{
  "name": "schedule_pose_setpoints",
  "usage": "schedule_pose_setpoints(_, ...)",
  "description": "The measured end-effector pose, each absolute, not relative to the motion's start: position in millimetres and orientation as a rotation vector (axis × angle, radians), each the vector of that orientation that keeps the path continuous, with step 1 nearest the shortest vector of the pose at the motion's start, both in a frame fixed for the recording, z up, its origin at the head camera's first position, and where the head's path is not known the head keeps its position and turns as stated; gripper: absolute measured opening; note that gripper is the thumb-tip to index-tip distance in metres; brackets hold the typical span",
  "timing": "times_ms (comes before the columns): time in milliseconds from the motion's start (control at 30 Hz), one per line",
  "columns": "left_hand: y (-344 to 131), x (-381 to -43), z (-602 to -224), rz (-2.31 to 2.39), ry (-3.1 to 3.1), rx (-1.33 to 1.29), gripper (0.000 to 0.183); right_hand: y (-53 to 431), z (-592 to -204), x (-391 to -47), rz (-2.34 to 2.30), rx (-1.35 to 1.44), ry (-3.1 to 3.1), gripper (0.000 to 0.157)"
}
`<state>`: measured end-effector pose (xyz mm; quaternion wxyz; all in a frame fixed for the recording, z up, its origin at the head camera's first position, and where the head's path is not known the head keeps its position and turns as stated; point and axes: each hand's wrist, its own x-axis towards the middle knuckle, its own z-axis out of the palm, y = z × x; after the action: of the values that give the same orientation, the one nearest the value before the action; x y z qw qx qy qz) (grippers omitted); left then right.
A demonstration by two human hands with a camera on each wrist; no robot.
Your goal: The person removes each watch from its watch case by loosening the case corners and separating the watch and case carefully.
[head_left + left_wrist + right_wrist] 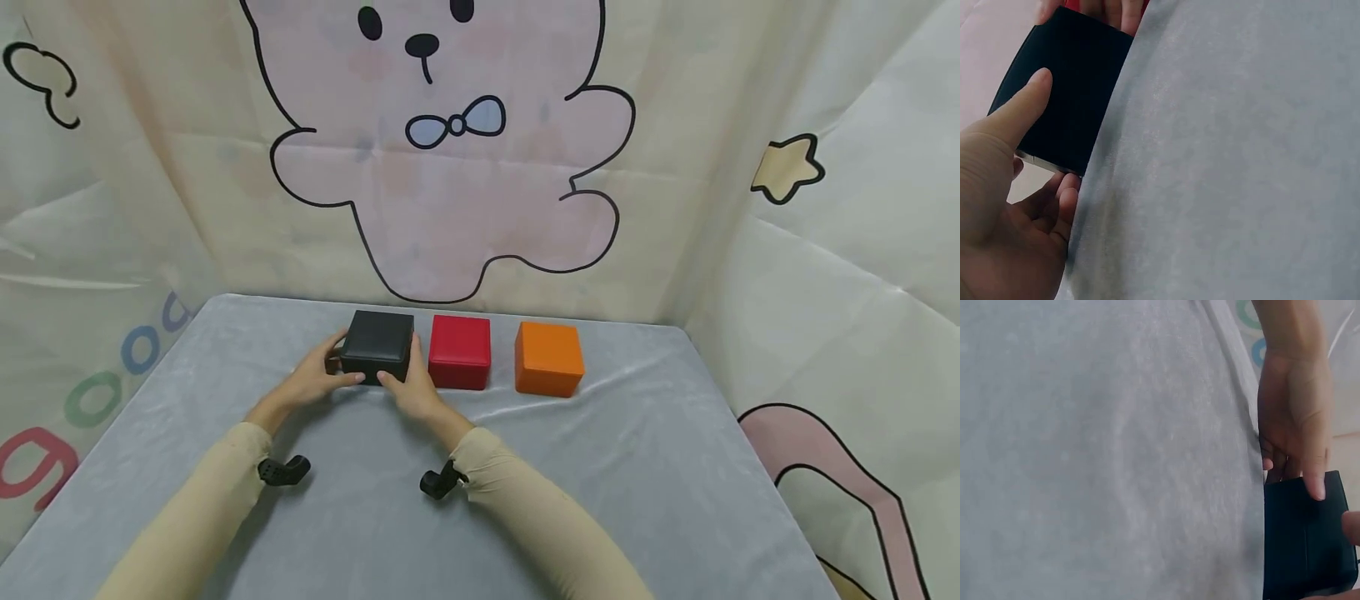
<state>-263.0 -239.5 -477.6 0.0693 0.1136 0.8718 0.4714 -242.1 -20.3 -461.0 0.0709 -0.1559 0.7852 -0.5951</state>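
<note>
A black box [378, 335] with rounded edges sits at the far side of the table, left of the other boxes. My left hand [317, 375] grips its left side, thumb along the front face. On the opposite side my right hand [411, 385] holds the box, its thumb also at the front and its fingers in the narrow gap beside a red box [461, 342]. In the left wrist view the left thumb presses on the dark face of the black box [1079, 94], with the other fingers curled by its side.
An orange box [550, 358] stands to the right of the red one, a small gap between them. Grey cloth [600, 483] covers the table. Behind its back edge hangs a curtain [675, 167] printed with a cartoon bear, and more printed curtain lines both sides.
</note>
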Motion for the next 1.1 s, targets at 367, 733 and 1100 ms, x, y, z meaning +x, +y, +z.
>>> schedule_pose_setpoints(367,-243.7,-268.9,-455.4,1.394,2.538,0.306,0.111,-28.1,-471.8,-237.7,-1.499,-0.308,2.621,0.073)
schedule_pose_setpoints(733,-245.8,-291.4,-435.3,1.191,2.496,0.463,0.107,-25.8,-476.4,-231.2,-1.607,-0.191,2.674,0.057)
schedule_pose_setpoints(1100,-247.8,-297.0,-440.6,1.179,2.52,0.515,0.116,-24.2,-481.0,-232.7,-1.724,-0.151,2.644,0.057)
